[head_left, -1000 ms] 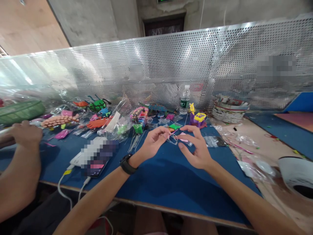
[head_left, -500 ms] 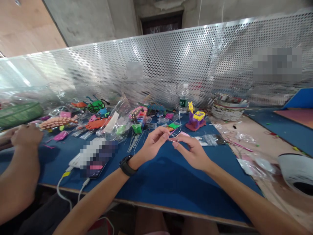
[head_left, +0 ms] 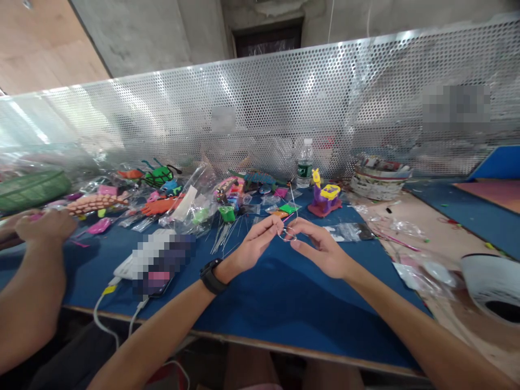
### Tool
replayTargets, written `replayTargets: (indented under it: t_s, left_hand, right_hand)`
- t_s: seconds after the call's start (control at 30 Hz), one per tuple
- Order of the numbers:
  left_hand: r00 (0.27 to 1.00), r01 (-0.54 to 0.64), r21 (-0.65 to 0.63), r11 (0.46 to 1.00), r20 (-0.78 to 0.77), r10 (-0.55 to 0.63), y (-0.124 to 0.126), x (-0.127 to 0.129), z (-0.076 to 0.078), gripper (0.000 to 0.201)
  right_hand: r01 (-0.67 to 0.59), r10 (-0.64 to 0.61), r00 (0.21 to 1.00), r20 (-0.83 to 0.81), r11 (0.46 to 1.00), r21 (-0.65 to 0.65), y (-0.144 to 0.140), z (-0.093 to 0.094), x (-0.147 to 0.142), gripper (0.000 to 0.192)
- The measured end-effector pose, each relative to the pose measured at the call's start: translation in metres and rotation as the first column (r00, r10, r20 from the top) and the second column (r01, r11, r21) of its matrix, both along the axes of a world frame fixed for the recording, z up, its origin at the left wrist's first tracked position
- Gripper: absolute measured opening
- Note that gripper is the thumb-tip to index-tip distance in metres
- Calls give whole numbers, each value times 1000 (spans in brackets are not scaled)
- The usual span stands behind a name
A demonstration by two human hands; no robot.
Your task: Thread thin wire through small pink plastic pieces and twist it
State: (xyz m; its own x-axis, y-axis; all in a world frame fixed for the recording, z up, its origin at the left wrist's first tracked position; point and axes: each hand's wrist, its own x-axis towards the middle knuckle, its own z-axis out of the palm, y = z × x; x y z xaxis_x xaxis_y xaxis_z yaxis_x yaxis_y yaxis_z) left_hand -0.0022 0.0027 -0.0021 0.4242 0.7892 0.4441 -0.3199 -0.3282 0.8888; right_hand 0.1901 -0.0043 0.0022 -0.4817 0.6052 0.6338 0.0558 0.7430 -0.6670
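1. Bottle (head_left: 304,167), landmark: clear, green label, white cap; upright on the blue counter (head_left: 284,319); liquid level unreadable.
2. Wire loop (head_left: 286,240): thin, silvery; nearer the wearer than the bottle and slightly left of it, raised between both hands.
3. Left hand (head_left: 260,245): in front of the bottle, to its left; grip pinched on the wire loop.
4. Right hand (head_left: 322,248): in front of the bottle, slightly right; grip narrow at the loop's right side; whether it pinches the wire cannot be told.
5. Newsprint-covered basket (head_left: 377,187): right of the bottle; printed paper folds at its mouth.
6. Green basket (head_left: 38,190): far left of the bottle; clear plastic above, contents indistinct.
7. Clear packet (head_left: 349,232): right of the bottle, nearer the wearer; white and dark matter shows inside.
8. White vessel (head_left: 487,276): far right of the bottle, nearer the wearer; contents unreadable.
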Motion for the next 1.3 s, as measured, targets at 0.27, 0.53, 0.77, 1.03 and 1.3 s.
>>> replayTargets:
  t_s: [0.27,0.53,0.77,1.03,1.3]
  left_hand:
    - [988,-100,104,990,-110,111,1,-5,0,33]
    - [936,-106,353,930,-280,213,-14,-2,16,29]
    - [933,-127,386,914,-265,242,-10,-1,9,18]
    - [942,-130,384,914,-239,234,-5,-5,3,22]
    - [940,-137,388,911,-240,244,-6,-7,6,15]
  right_hand:
    - [560,-526,827,-198,736,381,7,-6,4,18]
    - [289,-463,880,105,697,656,9,-4,7,12]
    - [288,-466,867,178,758,585,9,-11,6,24]
    - [314,-477,872,109,717,623,9,-13,7,23]
    - [282,-454,889,59,645,710,9,-9,7,23]
